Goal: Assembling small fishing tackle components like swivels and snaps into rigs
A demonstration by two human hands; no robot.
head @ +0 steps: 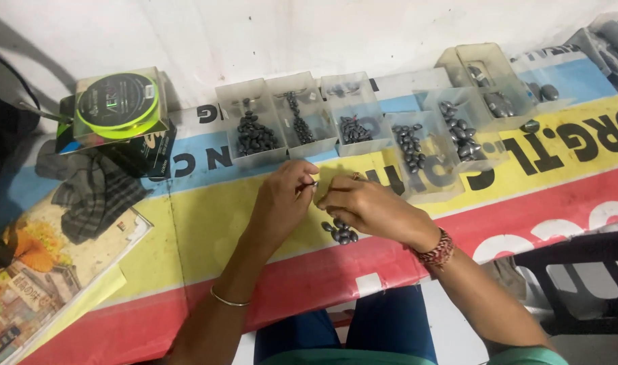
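Your left hand (280, 199) and right hand (363, 205) meet fingertip to fingertip, pinching a tiny dark sinker (314, 183) between them; both are nearly closed. Just under your right hand, at 6 o'clock, lies a small pile of sinkers (340, 232). At 12 o'clock stands a row of clear boxes (302, 115) holding more.

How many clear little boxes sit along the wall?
7, maybe more hidden at right: three side by side, two lower, two stacked further right.
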